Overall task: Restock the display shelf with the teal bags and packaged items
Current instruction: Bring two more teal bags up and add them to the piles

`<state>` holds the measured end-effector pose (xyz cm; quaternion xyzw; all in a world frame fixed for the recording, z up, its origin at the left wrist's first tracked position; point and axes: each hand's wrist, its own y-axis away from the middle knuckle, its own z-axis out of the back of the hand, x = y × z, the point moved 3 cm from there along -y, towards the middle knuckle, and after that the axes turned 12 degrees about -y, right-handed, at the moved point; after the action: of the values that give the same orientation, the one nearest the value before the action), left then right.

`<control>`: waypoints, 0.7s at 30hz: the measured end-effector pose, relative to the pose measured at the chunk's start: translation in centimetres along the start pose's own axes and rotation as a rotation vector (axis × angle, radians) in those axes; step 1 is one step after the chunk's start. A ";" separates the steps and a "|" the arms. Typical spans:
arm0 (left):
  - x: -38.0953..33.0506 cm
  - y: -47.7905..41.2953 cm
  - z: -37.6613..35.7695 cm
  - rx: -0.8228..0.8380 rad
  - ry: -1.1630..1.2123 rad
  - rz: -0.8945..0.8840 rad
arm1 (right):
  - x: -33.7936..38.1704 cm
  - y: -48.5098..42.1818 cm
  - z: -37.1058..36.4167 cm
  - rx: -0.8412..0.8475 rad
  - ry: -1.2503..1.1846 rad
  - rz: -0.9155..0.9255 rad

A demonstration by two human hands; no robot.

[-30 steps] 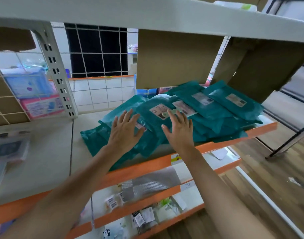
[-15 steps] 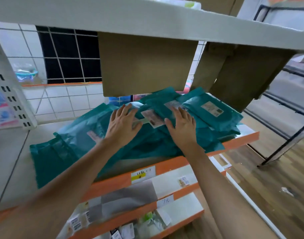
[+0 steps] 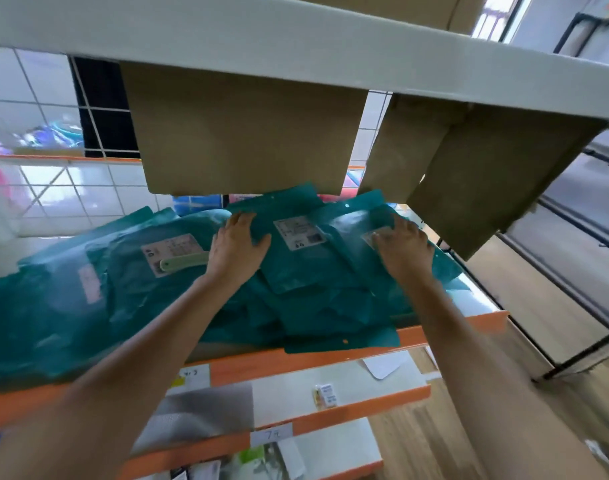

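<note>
Left grip point(image 3: 239, 249), right grip point(image 3: 405, 249): spread flat on teal bags point(image 3: 306, 271).

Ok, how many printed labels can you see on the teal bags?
4: far-left label, pinkish; tagged label under the green tag; middle label beside the left hand; right label partly under the right hand. Buried teal bags may hide more.

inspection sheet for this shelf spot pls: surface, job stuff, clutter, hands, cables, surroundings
surface: orange-edged shelf, mostly covered by bags.
job's things: teal bags piled loosely and overlapping; front bag overhangs the edge.
clutter: pale green tag lying on a left-side bag.
grips: left hand and right hand both flat on the pile, holding nothing.
cables: nothing seen.
surroundings: cardboard panels under the upper shelf; lower shelves with price labels; wood floor.
</note>
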<state>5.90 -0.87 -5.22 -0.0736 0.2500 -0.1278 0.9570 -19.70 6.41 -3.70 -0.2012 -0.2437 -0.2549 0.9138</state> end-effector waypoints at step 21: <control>-1.1 -3.8 -1.6 -0.081 0.769 0.341 | -4.2 -5.0 1.1 0.255 -0.048 -0.136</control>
<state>3.38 -4.33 -5.33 -0.0156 0.6024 0.0244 0.7976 -26.03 4.55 -3.88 -0.0725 -0.3091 -0.2783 0.9065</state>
